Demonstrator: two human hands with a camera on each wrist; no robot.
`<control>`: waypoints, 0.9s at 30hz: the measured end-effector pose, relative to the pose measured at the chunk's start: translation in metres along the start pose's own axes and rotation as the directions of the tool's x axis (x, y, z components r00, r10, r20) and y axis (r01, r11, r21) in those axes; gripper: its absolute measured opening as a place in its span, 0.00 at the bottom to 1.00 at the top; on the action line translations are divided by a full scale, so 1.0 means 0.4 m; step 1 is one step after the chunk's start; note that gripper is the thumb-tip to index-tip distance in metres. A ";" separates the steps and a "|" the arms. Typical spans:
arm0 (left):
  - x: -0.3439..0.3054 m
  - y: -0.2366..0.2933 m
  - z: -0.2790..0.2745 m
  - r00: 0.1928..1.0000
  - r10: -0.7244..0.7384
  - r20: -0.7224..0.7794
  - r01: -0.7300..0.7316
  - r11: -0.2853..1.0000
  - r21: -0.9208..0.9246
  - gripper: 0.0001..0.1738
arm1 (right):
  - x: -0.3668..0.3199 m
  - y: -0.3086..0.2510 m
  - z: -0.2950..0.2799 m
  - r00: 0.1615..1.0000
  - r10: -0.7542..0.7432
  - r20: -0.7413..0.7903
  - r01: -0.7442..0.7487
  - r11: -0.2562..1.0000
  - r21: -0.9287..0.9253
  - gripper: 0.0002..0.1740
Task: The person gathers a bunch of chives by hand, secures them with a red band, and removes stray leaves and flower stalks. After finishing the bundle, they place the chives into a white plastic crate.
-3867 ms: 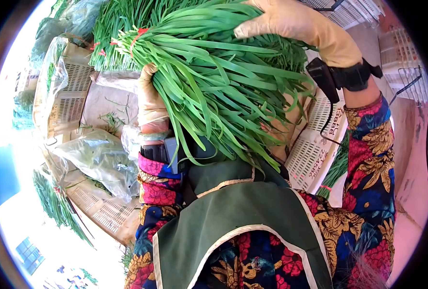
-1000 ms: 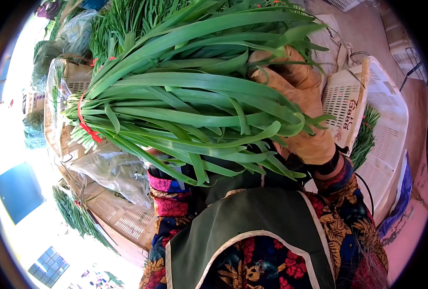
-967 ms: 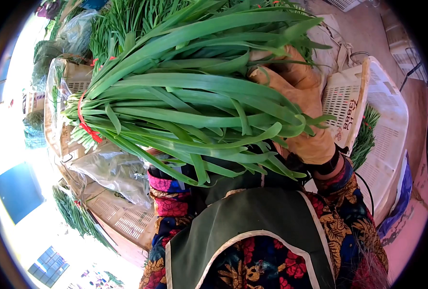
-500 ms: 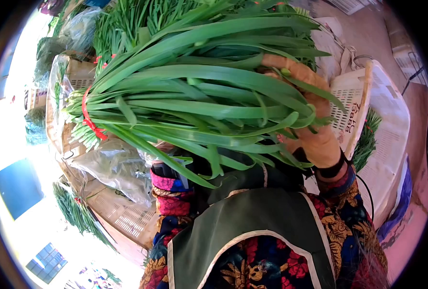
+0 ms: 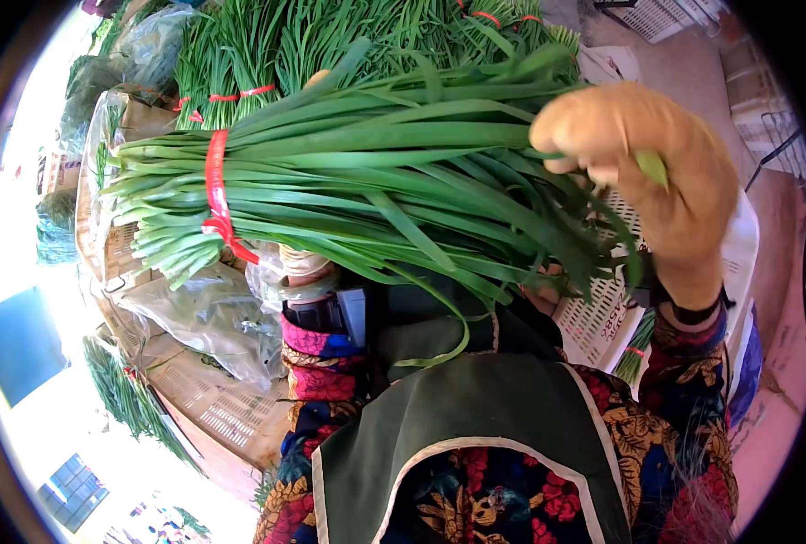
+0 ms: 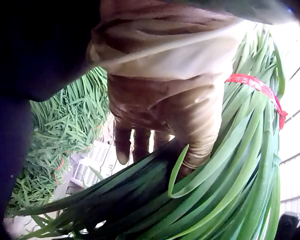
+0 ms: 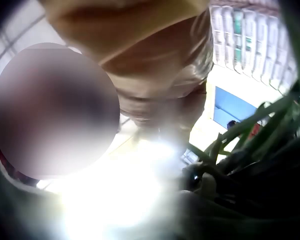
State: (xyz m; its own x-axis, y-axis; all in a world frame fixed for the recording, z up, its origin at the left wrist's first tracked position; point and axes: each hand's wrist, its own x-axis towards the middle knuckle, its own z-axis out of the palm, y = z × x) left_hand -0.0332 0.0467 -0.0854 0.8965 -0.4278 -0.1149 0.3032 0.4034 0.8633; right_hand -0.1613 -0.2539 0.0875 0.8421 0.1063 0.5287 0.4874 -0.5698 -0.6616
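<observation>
A large bunch of long green leaves (image 5: 358, 195) lies across the head view, its pale stem ends at the left, bound by a red tie (image 5: 215, 181). My gloved left hand (image 6: 165, 95) grips the bunch from below; its thumb side presses the leaves and its other fingers reach behind them. In the head view the bunch hides most of that hand. My gloved right hand (image 5: 648, 163), fingers curled, is at the leaf tips on the right, and a yellow-green leaf tip (image 5: 650, 169) pokes out from its grip. The right wrist view is partly washed out.
More red-tied bunches (image 5: 376, 45) lie beyond. Clear plastic bags (image 5: 213, 313) and a slatted crate (image 5: 217, 399) are at the left. Another crate (image 5: 593, 317) with a small bunch (image 5: 634, 349) stands at the lower right.
The bunch has turned, its tied end rising and more stems showing. My right hand has come out from under the leaves, up and to the right. A left fingertip now shows beyond the bunch.
</observation>
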 end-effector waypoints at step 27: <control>0.035 0.046 0.023 0.740 0.322 0.590 -0.663 0.201 0.722 0.38 | -0.079 0.025 0.122 0.885 0.440 -0.152 -0.193 0.643 0.741 0.17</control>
State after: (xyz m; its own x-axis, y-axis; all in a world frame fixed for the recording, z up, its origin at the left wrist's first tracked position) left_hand -0.0179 0.0408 -0.0667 0.5705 -0.6642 0.4830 -0.7663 -0.2191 0.6039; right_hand -0.1716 -0.2232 0.0383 0.9247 -0.2805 0.2574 0.3224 0.2174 -0.9213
